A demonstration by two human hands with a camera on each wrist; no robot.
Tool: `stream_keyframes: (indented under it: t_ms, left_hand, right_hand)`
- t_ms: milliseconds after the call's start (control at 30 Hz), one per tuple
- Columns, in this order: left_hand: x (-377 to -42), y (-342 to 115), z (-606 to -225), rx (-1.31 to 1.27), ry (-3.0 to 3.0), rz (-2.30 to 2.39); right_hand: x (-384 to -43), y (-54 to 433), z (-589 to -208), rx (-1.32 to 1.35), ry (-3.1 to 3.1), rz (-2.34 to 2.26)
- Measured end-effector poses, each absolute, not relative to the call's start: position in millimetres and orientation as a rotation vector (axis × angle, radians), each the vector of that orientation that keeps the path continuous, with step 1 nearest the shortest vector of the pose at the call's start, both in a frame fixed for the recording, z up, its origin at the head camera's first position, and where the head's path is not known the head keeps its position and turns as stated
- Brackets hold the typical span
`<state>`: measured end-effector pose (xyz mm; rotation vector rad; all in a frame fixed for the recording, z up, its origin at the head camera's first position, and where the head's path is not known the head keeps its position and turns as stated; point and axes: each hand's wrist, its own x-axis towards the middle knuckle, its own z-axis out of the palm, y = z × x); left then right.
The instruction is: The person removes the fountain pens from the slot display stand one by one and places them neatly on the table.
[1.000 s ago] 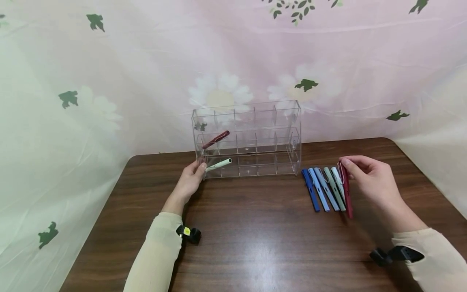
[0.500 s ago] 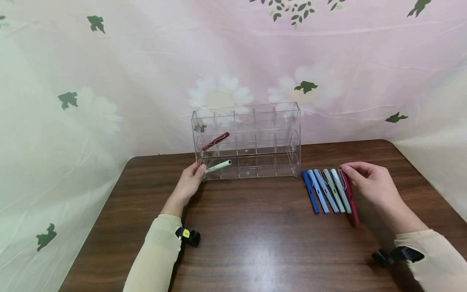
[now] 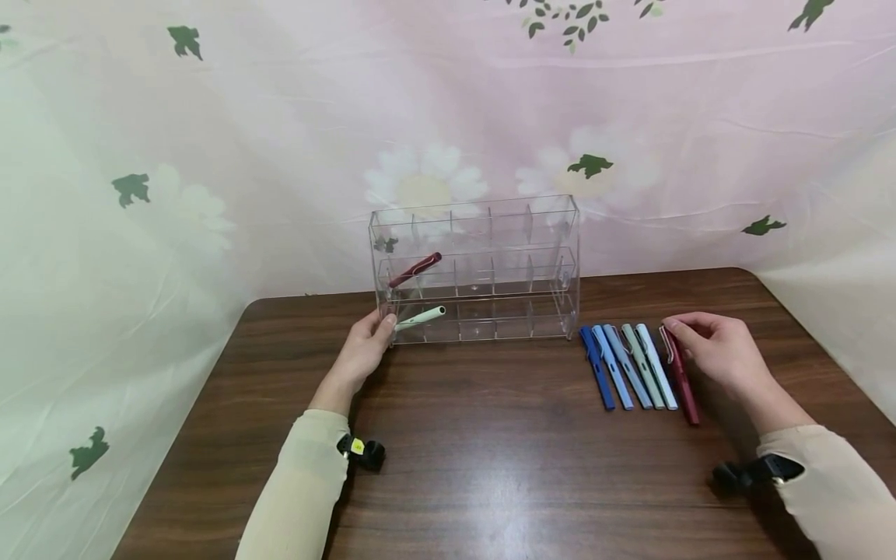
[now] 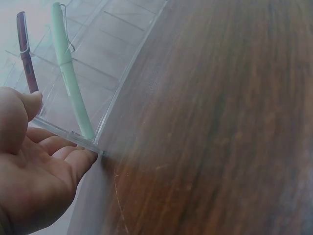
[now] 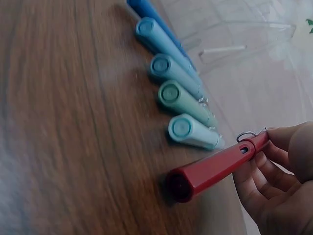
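My right hand (image 3: 724, 351) pinches a dark red pen (image 3: 683, 383) near its clip end, at the right end of a row of pens. In the right wrist view the far end of this red pen (image 5: 210, 171) points toward the camera, close to the wood. The row beside it runs from a dark blue pen (image 3: 597, 369) to a pale blue pen (image 3: 656, 365). My left hand (image 3: 362, 348) grips the left side of a clear acrylic organizer (image 3: 476, 328). Inside its left compartments lean a mint green pen (image 3: 421, 317) and a second dark red pen (image 3: 416, 270).
The brown wooden table (image 3: 476, 435) has its back edge against a floral curtain (image 3: 308, 155). The organizer has tiers of divided compartments and stands near that edge.
My right hand has shifted a little to the right with the red pen, opening a gap from the pale blue pen. My left hand stays on the organizer.
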<state>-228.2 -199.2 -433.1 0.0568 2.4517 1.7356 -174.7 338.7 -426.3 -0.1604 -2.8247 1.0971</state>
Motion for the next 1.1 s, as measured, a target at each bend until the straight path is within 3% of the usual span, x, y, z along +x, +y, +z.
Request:
stream_keyframes:
  t_ms: [1100]
  left_hand:
    - [-229, -198, -433, 0.086, 2.442, 1.76]
  right_hand:
    - [-207, 342, -439, -0.099, -2.923, 0.784]
